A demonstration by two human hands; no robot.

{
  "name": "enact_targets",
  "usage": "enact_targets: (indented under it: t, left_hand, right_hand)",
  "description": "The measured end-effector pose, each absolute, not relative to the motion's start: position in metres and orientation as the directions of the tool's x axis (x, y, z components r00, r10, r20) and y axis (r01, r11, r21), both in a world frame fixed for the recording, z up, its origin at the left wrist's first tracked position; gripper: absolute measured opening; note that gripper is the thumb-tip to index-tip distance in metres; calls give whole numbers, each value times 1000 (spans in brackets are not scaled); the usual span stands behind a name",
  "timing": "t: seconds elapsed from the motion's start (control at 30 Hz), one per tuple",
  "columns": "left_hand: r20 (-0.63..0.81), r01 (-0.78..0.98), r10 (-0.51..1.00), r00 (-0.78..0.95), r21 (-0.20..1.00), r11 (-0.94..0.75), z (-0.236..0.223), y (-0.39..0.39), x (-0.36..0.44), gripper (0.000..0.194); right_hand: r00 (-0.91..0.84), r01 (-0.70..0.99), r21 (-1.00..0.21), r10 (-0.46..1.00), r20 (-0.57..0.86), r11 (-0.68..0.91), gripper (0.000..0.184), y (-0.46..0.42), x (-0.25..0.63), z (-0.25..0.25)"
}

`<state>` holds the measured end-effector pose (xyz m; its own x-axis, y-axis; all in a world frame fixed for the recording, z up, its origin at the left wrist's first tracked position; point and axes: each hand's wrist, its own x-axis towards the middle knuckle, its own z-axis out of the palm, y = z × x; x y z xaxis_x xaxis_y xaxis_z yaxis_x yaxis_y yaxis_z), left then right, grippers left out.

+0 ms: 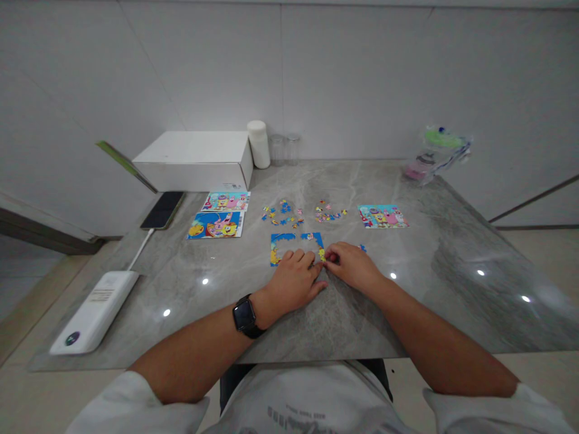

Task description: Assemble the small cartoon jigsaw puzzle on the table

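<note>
Touching the near edge of the puzzle [274, 247], my left hand [293, 282] lay with its fingers spread out. The puzzle was on the gray table [344, 325], in front of me. My right hand [353, 265] pinched by its near right corner, but I could not tell what it held. Loose pieces [284, 208] lay just past the puzzle.

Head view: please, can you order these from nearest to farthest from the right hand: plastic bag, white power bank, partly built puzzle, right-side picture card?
1. Partly built puzzle, at the fingertips of the right hand.
2. Right-side picture card, a little beyond and right.
3. Plastic bag, far right, toward the wall.
4. White power bank, far left.
</note>
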<state>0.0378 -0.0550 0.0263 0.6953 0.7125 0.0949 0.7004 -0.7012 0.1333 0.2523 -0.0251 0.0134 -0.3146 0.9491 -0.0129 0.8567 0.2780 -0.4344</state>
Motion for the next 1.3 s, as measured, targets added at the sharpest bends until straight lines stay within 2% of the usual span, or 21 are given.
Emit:
enact_targets:
  t: [0.53, 0.67, 0.77, 0.9, 1.0, 1.3]
  left_hand:
    - [98, 702, 722, 685, 176, -690, 26, -55, 37, 48]
    - [149, 717, 745, 650, 204, -667, 32, -48, 30, 37]
    - [216, 767, 798, 563, 224, -601, 43, -30, 13, 26]
    - [171, 842, 861, 479, 188, -506, 61, 3, -30, 23]
    - [194, 877, 883, 428, 149, -458, 68, 24, -62, 25]
    - [240, 923, 916, 323, 135, -361, 54, 40, -89, 28]
  right_hand:
    - [-365, 867, -376, 931, -30, 328, 7, -26, 252, 19]
    - [-365, 852, -407, 931, -10, 330, 8, -26, 253, 23]
    - [-368, 839, -416, 929, 41, 350, 11, -24, 256, 26]
    - [-395, 855, -336, 916, 71, 395, 20, -11, 263, 32]
    - [-433, 867, -245, 900, 57, 433, 26, 4, 263, 37]
    - [-554, 830, -84, 833, 0, 552, 43, 32, 231, 28]
